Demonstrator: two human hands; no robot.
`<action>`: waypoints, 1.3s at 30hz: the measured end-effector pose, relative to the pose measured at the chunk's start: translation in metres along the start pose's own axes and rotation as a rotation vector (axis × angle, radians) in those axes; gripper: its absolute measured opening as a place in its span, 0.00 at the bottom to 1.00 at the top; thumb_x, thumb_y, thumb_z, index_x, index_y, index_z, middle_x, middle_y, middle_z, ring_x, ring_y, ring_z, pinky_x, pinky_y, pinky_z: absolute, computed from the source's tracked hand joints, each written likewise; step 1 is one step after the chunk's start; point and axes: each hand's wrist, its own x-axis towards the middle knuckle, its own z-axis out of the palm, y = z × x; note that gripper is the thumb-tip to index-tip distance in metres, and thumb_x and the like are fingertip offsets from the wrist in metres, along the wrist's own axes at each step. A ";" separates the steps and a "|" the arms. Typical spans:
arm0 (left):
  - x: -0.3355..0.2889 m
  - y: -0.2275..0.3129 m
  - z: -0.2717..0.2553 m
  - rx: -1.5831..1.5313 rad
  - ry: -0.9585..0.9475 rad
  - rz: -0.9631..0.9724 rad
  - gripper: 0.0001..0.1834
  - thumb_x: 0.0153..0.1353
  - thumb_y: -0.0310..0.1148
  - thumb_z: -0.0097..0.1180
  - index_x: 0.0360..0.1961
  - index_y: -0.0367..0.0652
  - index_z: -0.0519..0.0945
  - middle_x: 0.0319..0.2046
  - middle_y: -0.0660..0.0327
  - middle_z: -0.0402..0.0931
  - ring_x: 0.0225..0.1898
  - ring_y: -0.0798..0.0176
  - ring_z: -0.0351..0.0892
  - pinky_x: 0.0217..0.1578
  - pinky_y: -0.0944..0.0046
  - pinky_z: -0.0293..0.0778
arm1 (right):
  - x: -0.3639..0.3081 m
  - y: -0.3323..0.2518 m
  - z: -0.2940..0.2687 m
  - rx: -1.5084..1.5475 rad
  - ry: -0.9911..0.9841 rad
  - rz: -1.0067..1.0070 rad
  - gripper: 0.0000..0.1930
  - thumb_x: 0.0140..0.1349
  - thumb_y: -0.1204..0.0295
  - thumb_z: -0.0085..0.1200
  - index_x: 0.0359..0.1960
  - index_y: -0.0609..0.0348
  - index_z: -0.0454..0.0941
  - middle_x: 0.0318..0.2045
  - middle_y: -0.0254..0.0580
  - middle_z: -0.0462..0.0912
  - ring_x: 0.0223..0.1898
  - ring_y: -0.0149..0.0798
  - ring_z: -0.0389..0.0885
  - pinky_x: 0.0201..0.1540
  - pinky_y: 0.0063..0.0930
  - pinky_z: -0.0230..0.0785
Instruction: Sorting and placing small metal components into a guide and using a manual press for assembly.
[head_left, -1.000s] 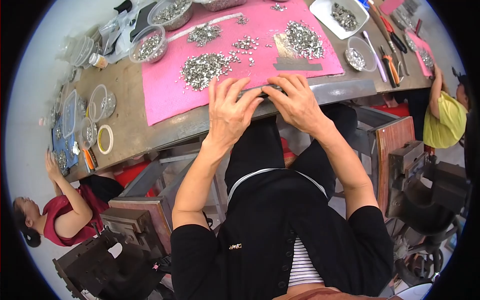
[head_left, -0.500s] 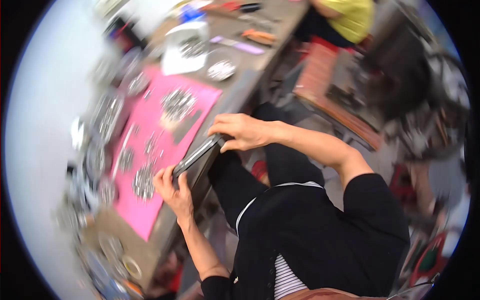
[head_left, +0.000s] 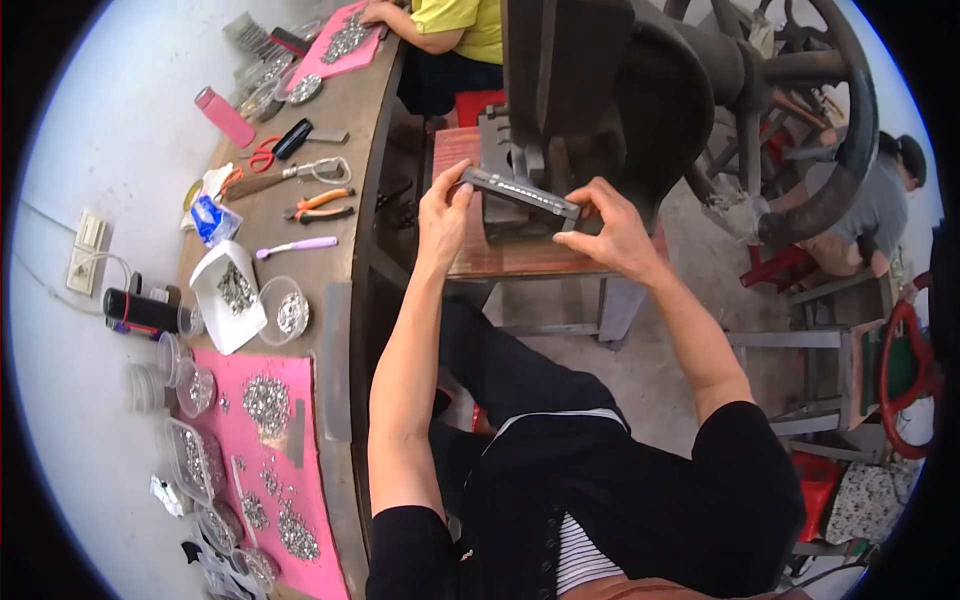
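A dark metal bar, with a row of small shiny pieces along its length, is held up in front of me between both hands. The fingers of my left hand pinch its left end. At its other end, my right hand grips with thumb and fingers. The bar slants slightly down to the right. Just beyond it stands a heavy dark press on a reddish wooden stand; the bar and hands partly cover the press's lower part.
A workbench on the left carries a pink mat with piles of small metal pieces, a white tray, pliers and a purple-handled brush. Large handwheel at right. Two people sit nearby, one in yellow.
I have turned right, away from the workbench to face the press. Both hands have carried the bar over from the bench edge, keeping hold of its two ends.
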 end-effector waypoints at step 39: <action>0.001 0.010 0.048 0.537 -0.325 0.232 0.59 0.47 0.57 0.75 0.72 0.32 0.63 0.74 0.48 0.59 0.78 0.42 0.48 0.74 0.35 0.36 | 0.031 -0.048 -0.343 -0.161 0.367 0.257 0.14 0.69 0.61 0.57 0.38 0.60 0.77 0.26 0.29 0.75 0.29 0.25 0.71 0.34 0.20 0.60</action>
